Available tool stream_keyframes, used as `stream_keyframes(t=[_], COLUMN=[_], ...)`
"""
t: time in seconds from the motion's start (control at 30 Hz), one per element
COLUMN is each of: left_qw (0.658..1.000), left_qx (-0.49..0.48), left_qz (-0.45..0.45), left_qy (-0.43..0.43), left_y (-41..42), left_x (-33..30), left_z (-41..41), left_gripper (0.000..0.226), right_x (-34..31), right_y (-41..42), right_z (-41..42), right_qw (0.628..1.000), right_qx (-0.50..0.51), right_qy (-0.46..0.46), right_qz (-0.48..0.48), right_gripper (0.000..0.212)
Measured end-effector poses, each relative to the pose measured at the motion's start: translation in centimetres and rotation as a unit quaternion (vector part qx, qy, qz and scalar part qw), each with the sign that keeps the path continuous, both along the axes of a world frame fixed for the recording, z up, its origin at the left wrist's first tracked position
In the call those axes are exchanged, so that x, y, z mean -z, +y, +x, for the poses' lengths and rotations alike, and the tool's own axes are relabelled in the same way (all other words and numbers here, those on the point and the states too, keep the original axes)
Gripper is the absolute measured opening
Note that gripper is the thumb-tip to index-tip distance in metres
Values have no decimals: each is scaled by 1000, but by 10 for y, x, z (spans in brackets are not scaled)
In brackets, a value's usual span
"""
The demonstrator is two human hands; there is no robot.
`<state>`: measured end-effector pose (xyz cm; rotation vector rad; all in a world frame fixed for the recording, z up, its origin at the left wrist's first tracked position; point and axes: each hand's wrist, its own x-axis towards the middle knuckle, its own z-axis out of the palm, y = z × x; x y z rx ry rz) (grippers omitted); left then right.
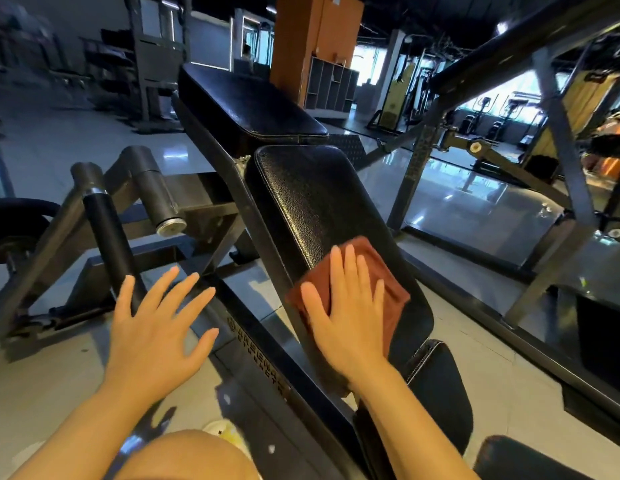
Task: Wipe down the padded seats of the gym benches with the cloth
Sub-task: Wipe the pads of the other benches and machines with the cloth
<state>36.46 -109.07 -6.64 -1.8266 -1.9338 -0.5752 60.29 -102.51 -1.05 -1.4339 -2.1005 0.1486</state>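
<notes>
My right hand [350,317] lies flat on the cloth [353,289], fingers [346,268] straight and close together, pressing it down onto the long black pad [322,209] of the bench [267,341]. The cloth is rust-brown and bunched a little; it sits on the lower part of that pad, toward its left edge, with folds showing past my fingertips and to the right of my palm. My thumb sticks out to the left over the cloth's edge.

My left hand [159,327] hovers to the left of the bench, palm down, fingers spread wide and straight, holding nothing. Whether it touches anything below I cannot tell. Under it are the dark steel frame and the pale tiled floor [52,393].

Beyond the long pad, a second black pad [246,105] lies higher, just past its top end. Nearer to me, a smaller padded piece [440,386] with white stitching follows below the long pad. To the left stands a black roller [104,230] on a grey metal arm. My knee [184,455] shows at the bottom edge. On the right rise slanted steel beams [561,133] of another machine, and an orange column [312,39] stands far back.
</notes>
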Motion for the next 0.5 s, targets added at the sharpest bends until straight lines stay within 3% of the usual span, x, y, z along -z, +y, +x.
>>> stream_keyframes(t=[0.27, 0.5], left_qw=[999, 1000], left_qx=[-6, -11], left_qz=[32, 23], left_qy=[13, -10], left_y=[5, 5], left_x=[3, 3], left_z=[-2, -3], left_gripper=[55, 58], right_x=[-89, -67], right_y=[109, 99], right_z=[-75, -46], right_qw=[998, 997], right_qx=[-59, -55], right_qy=[-5, 28], right_qz=[10, 51], right_gripper=[83, 73])
